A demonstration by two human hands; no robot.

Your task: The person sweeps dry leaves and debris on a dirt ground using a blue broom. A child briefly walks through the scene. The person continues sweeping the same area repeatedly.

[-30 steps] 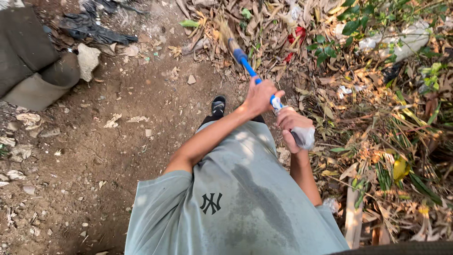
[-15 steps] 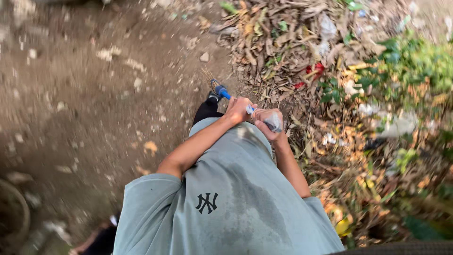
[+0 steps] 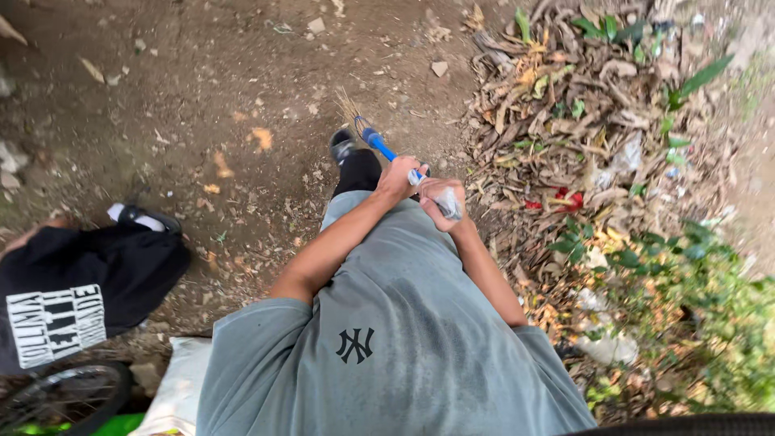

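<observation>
Both hands were on the blue-handled stick broom point(image 3: 379, 147): left hand point(image 3: 397, 179) lower on the shaft, fingers clenched around it; right hand point(image 3: 440, 199) just behind at the plastic-wrapped top end, fingers wrapped tight too. The broom angled forward and left, its straw bristles point(image 3: 349, 107) at the packed bare dirt ground point(image 3: 202, 89), just ahead of the black shoe point(image 3: 342, 146). To the right ran the edge of a heap of dry brown leaves and litter point(image 3: 581, 121), near the broom, with green weeds point(image 3: 694, 323) beyond it. Open dirt lay ahead and to the left. Far left, well apart, another person in a black printed shirt point(image 3: 73, 291), a bicycle wheel point(image 3: 64, 400) and a white sack point(image 3: 178, 387) crowded the near edge.
</observation>
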